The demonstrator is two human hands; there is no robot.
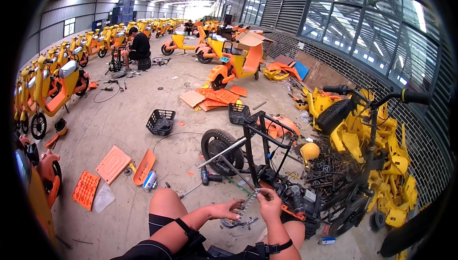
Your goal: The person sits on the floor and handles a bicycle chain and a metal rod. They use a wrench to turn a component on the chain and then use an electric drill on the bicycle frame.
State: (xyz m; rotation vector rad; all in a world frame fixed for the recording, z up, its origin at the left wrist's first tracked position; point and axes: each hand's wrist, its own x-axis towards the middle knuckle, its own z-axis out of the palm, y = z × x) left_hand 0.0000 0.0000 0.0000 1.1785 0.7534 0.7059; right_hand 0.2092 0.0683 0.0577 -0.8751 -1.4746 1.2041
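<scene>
My right hand (268, 202) pinches the upper end of a narrow metal strip (249, 202) lined with small pieces, perhaps sockets. My left hand (226, 210) is beside the strip's lower part, fingers apart and slightly curled; I cannot tell if they touch it. Just beyond stands a stripped scooter frame (250, 140) with a rear wheel (214, 155). A cordless drill (210, 177) lies by that wheel. Small tools (231, 223) lie on the floor below my hands, and a dark motor assembly (298, 198) is at the right.
Yellow body panels (396, 174) and rusty parts (329, 174) pile along the right wall. Orange panels (112, 162), a spray can (149, 182) and black baskets (160, 122) lie on the floor. Scooters (62, 88) line the left; a person (139, 45) crouches by a frame further back.
</scene>
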